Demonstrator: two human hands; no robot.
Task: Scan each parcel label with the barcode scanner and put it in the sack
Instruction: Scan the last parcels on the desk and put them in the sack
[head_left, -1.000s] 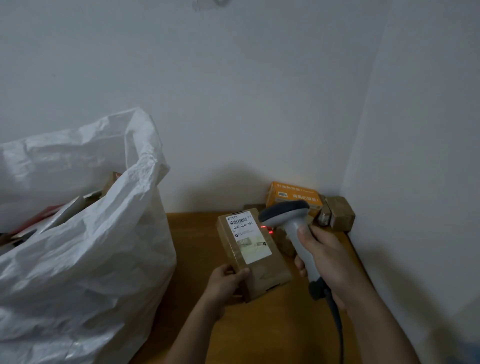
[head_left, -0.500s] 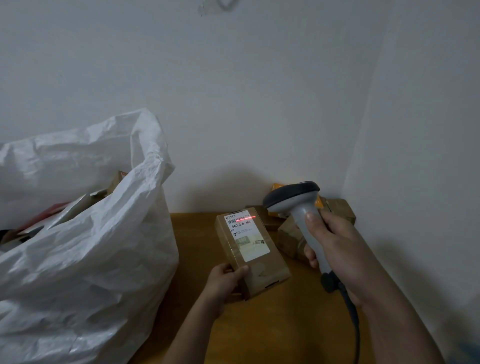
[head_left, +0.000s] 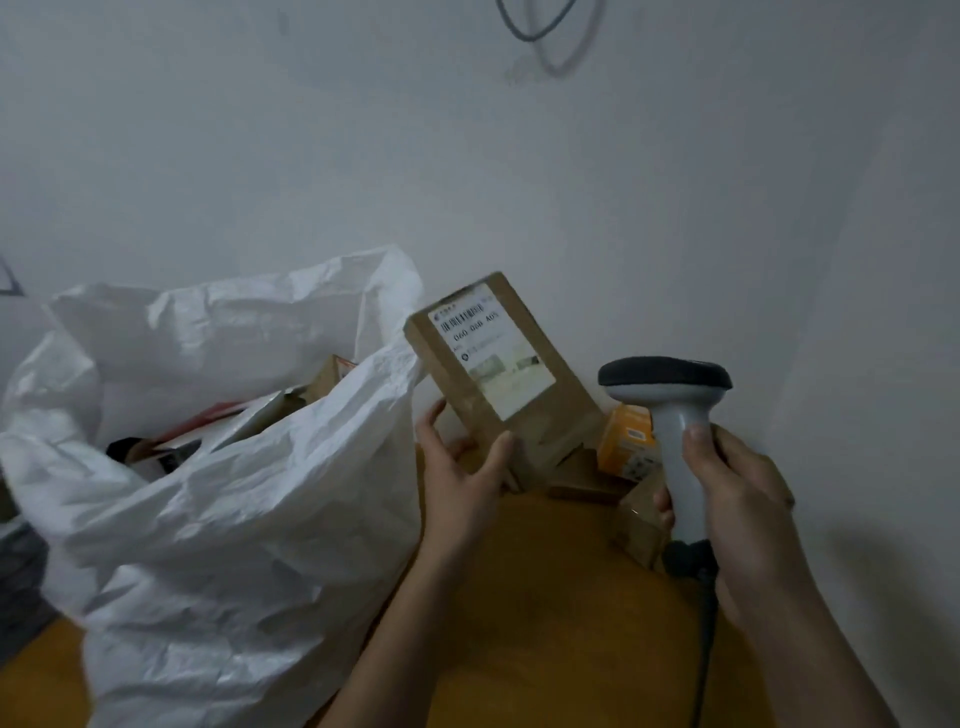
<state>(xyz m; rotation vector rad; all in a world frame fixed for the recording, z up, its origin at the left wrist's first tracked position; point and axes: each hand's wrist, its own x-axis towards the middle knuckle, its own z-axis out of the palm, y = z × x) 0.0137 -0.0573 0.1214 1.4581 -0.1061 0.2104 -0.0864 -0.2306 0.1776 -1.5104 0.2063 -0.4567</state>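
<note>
My left hand (head_left: 462, 467) grips the lower end of a brown cardboard parcel (head_left: 561, 415) with a white barcode label (head_left: 491, 351). The parcel is lifted off the table, tilted, right beside the rim of the white woven sack (head_left: 249, 499). The sack stands open on the left with several parcels inside. My right hand (head_left: 737, 509) holds the grey barcode scanner (head_left: 670, 415) by its handle, head upright, to the right of the parcel. No red scan line shows on the label.
An orange box (head_left: 626, 441) and a few brown boxes (head_left: 641, 525) lie on the wooden table (head_left: 545, 623) behind the scanner, in the corner of two white walls. The scanner's black cable (head_left: 704, 649) hangs down past my right wrist.
My left hand has raised the parcel up and to the left, toward the sack's opening. The red scan line has left the label, and the scanner has drawn back to the right.
</note>
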